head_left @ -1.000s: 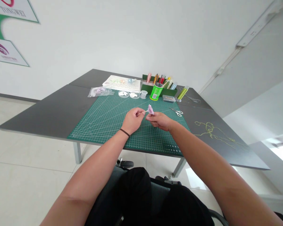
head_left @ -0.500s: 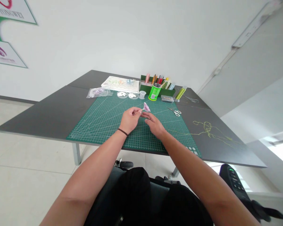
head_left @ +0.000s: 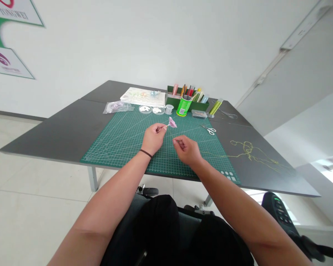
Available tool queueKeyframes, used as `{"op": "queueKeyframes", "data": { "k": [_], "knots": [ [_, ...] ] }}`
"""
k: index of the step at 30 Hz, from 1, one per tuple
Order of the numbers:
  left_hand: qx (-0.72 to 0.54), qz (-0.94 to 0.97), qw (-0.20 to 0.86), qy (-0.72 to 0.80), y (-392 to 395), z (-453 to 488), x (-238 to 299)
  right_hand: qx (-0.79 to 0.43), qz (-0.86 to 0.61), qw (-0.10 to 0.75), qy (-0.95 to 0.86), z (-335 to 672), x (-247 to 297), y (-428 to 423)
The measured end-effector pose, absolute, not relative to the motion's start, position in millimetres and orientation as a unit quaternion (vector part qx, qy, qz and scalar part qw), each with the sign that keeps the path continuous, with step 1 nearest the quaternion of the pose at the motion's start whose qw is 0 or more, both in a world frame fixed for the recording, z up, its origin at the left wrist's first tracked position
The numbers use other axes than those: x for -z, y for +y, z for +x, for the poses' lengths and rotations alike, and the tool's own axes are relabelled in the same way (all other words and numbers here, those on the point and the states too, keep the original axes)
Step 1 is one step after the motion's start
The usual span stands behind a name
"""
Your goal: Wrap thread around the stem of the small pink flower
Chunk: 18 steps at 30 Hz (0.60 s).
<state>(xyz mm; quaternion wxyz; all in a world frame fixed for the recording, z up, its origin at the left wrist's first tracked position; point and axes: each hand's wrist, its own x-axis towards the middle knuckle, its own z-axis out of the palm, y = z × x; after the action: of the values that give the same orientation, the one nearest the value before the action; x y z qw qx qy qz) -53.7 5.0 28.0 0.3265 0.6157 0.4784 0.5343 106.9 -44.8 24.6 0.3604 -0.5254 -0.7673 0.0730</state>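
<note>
A small pale purple artificial flower [head_left: 172, 122] points away from me over the middle of the green cutting mat [head_left: 122, 136]. My left hand [head_left: 153, 137] pinches its thin light stem between thumb and fingers. Just right of and nearer than the flower, my right hand [head_left: 187, 149] is closed, thumb against the curled fingers, apart from the left; what it pinches, if anything, is too small to make out. Yellow-green thread [head_left: 248, 149] lies loosely tangled on the right side, one strand running across the mat toward my right wrist.
White-handled scissors [head_left: 210, 130] lie right of my hands. Along the back stand a green can [head_left: 184, 106] of tools, a dark green box [head_left: 173, 100], a small clear cup [head_left: 169, 109], dishes of white pieces [head_left: 145, 109], a white board [head_left: 141, 96] and a plastic bag [head_left: 118, 107].
My right hand has drawn away from the flower stem, toward me and to the right, its fingers curling closed. My left hand still holds the flower in nearly the same place.
</note>
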Motion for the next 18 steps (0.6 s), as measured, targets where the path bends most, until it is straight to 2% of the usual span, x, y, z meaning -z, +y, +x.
{"op": "queueKeyframes", "data": {
  "k": [10,18],
  "knots": [
    [-0.486,0.653,0.275,0.511,3.2,-50.7,-30.9,0.104,-0.361,0.322,-0.869,122.5,-65.3,-44.8],
    [-0.466,0.693,0.258,0.486,2.9,-49.5,-25.4,0.177,-0.363,0.252,-0.879,120.3,-92.8,-31.4]
  ]
}}
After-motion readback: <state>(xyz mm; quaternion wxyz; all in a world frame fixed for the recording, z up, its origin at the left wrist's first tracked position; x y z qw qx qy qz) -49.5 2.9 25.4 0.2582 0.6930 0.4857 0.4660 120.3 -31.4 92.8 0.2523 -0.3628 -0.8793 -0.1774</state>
